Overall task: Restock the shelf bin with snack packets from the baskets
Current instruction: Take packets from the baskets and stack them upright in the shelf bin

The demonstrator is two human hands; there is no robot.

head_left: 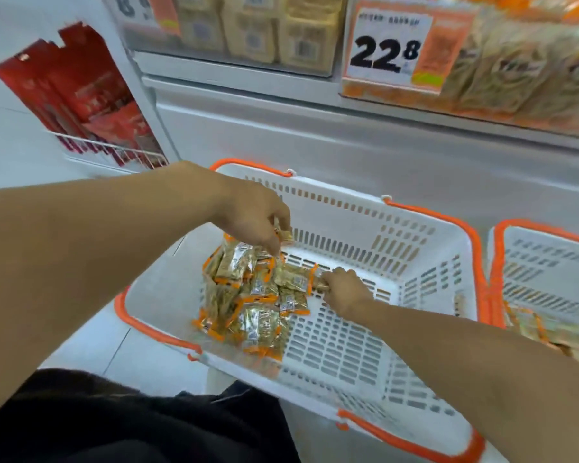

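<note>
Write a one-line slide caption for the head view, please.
Both hands, left hand and right hand, pick snack packets from a white basket.

Price tag (391, 50): white and orange card reading 22.8, fixed to the shelf front.
Red boxes (81, 91): upright in a white wire rack (114, 152), far left.
Beige packages (254, 28): blurred row, upper shelf.
Floor (91, 345): pale tiles.

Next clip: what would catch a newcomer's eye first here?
Both hands sit in the white basket with orange handles: the left hand pinches a packet above the pile of snack packets, the right hand grips one at its edge. Above, a bold 22.8 price tag hangs on the shelf.
</note>
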